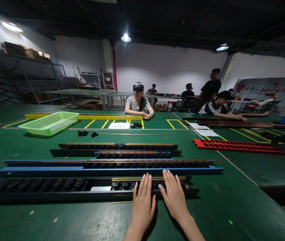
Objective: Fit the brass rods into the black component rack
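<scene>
My left hand point(144, 201) lies with fingers stretched forward over the right half of a long black channel rail point(57, 197). Beside it my right hand point(174, 195) rests on the same rail, its fingers extended and thumb apart. Black block-like parts point(44, 185) sit in a row inside the rail, and thin brass strips point(123, 179) run along the top under my fingertips. Part of the rail and strips is hidden by my hands. One loose brass strip point(121, 202) lies on the table in front of the rail, its right end going behind my left hand.
Just beyond are a blue channel rail point(57, 169) and another black rail point(64, 153) with strips. A green basket point(49, 123), a yellow rail point(102, 117) and a red rail point(232, 146) lie farther off. A person point(139, 102) sits across the table.
</scene>
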The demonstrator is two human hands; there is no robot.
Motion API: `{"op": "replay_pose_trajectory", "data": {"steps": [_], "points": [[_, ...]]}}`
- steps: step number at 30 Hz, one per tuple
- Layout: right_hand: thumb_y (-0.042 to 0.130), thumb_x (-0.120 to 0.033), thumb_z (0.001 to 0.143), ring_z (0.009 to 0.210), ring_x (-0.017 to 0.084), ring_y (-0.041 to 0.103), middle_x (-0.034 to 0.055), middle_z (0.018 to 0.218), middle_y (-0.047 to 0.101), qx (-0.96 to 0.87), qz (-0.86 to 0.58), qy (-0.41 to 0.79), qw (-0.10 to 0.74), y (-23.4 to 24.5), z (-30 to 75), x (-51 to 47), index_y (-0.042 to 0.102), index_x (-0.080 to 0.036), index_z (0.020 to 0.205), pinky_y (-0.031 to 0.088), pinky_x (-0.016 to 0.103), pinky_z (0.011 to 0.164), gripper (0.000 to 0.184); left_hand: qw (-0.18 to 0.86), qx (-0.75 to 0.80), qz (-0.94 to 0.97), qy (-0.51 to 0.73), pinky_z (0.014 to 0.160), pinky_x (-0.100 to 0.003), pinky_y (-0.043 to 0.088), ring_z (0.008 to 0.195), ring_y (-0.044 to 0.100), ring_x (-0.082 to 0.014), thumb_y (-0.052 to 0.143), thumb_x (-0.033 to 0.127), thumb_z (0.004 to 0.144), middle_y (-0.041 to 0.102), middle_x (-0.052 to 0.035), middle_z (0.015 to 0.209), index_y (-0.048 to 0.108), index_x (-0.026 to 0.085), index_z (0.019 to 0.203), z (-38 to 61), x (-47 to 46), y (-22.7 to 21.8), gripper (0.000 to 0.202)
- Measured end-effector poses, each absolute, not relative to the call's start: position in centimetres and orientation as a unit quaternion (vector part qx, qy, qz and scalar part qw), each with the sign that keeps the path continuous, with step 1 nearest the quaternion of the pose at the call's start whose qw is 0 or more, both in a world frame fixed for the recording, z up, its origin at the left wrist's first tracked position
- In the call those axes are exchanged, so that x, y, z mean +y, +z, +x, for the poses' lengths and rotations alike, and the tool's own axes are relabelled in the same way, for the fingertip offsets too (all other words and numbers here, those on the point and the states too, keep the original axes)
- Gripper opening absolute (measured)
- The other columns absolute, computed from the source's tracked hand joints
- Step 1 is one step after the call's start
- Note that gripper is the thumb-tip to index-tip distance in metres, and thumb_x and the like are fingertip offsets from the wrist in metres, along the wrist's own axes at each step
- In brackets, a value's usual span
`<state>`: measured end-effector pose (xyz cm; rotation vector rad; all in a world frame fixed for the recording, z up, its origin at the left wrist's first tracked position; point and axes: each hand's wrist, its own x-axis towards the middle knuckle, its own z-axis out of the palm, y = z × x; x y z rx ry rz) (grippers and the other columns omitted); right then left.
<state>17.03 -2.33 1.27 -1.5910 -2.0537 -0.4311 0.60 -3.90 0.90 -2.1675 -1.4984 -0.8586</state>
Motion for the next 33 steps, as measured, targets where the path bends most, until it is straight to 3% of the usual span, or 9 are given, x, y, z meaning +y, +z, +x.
{"op": "replay_pose_trajectory", "data": {"steps": [8, 16, 26, 33], "points": [[0.029, -0.045, 0.097, 0.140, 0.022, 0.028, 0.0132, 0.149, 0.035, -0.736, -0.607, -0.167, 0.249, 1.4, 19.1, -2.4, 0.016, -0.013, 0.150, 0.023, 0.046, 0.113, 0.063, 0.175, -0.532, -0.770, -0.305, 0.110, -0.034, 0.026, 0.137, 0.032, -0.0165, 0.041, 0.025, 0.090, 0.040, -0.0034, 0.148, 0.016, 0.020, 0.149, 0.5, -4.0, 1.1, 0.064], [0.026, -0.047, 0.097, 0.135, 0.023, 0.037, 0.0124, 0.142, 0.047, -0.711, -0.635, -0.160, 0.258, 1.0, 20.4, -2.1, 0.035, -0.013, 0.144, 0.017, 0.052, 0.113, 0.058, 0.184, -0.532, -0.769, -0.303, 0.110, -0.034, 0.024, 0.138, 0.030, -0.0157, 0.041, 0.023, 0.090, 0.039, -0.0020, 0.149, 0.021, 0.019, 0.148, 0.5, -4.0, 1.2, 0.061], [0.020, -0.049, 0.097, 0.137, 0.025, 0.034, 0.0133, 0.146, 0.040, -0.684, -0.655, -0.189, 0.260, 0.5, 20.6, -2.5, 0.023, -0.013, 0.148, 0.012, 0.058, 0.112, 0.062, 0.181, -0.537, -0.769, -0.295, 0.110, -0.034, 0.023, 0.139, 0.028, -0.0157, 0.041, 0.024, 0.090, 0.038, -0.0012, 0.150, 0.022, 0.020, 0.148, 0.5, -4.0, 1.1, 0.061], [0.020, -0.049, 0.097, 0.134, 0.024, 0.038, 0.0132, 0.140, 0.049, -0.676, -0.659, -0.174, 0.280, 0.1, 21.2, -2.2, 0.037, -0.012, 0.142, 0.018, 0.053, 0.112, 0.061, 0.179, -0.536, -0.771, -0.294, 0.110, -0.034, 0.023, 0.139, 0.028, -0.0152, 0.041, 0.025, 0.090, 0.037, -0.0003, 0.150, 0.022, 0.019, 0.147, 0.5, -4.0, 1.1, 0.061]]}}
